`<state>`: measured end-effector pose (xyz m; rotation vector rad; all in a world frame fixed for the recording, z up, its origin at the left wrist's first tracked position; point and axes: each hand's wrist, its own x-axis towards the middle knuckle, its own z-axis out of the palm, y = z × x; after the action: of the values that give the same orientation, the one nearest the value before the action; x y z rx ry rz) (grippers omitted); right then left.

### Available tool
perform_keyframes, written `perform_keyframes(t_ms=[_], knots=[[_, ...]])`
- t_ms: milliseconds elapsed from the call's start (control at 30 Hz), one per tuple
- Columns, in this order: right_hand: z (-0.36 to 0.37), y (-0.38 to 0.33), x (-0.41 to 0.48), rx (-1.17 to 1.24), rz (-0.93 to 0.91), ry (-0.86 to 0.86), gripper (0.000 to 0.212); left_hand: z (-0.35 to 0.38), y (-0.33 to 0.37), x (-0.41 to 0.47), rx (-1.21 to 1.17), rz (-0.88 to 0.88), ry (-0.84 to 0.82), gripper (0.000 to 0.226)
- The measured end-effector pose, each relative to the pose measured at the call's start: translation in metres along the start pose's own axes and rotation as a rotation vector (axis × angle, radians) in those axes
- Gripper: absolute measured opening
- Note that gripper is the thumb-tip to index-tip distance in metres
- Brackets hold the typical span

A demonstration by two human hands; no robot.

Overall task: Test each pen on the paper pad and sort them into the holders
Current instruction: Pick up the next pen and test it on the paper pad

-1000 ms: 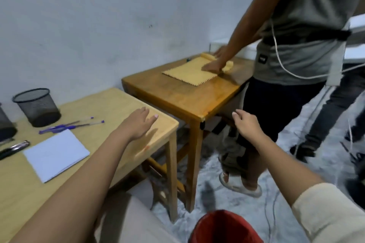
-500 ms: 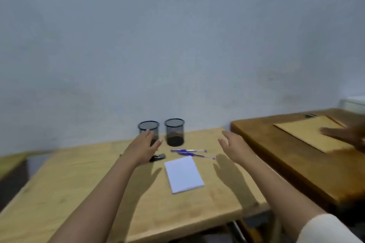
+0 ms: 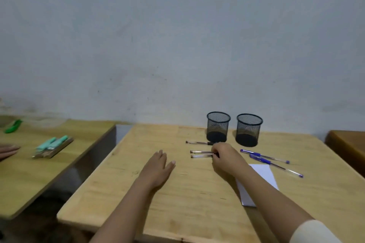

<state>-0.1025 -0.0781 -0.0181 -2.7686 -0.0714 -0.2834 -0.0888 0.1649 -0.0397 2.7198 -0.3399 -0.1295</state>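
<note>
Two black mesh holders, the left holder (image 3: 218, 126) and the right holder (image 3: 249, 129), stand at the back of the light wooden table (image 3: 177, 193). Three black pens lie in front of the left holder: one (image 3: 198, 142) farthest back and two (image 3: 201, 154) side by side. My right hand (image 3: 227, 159) has its fingers curled on the right ends of those two pens. Three blue pens (image 3: 266, 159) lie to the right of it. A white paper pad (image 3: 262, 175) lies under my right forearm. My left hand (image 3: 158, 167) rests flat and holds nothing.
A second wooden table (image 3: 39, 163) stands to the left with teal markers (image 3: 52, 144) and a green object (image 3: 12, 126) on it. Another person's fingers (image 3: 7, 151) reach in at the left edge. A darker table (image 3: 349, 146) stands at the right.
The view swung left from the other person and the darker table to this table. My right hand moved across to the black pens and curled on them. My left hand lowered flat.
</note>
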Motion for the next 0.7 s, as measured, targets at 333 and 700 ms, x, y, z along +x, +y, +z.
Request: perform_keyframes(t_ms=[333, 700], knots=[[0.016, 0.007, 0.022, 0.036, -0.063, -0.057, 0.014, 0.024, -0.006, 0.008, 0.112, -0.024, 0.061, 0.067], [-0.009, -0.056, 0.009, 1.437, 0.135, 0.136, 0.005, -0.008, 0.053, 0.001, -0.864, 0.225, 0.237, 0.020]])
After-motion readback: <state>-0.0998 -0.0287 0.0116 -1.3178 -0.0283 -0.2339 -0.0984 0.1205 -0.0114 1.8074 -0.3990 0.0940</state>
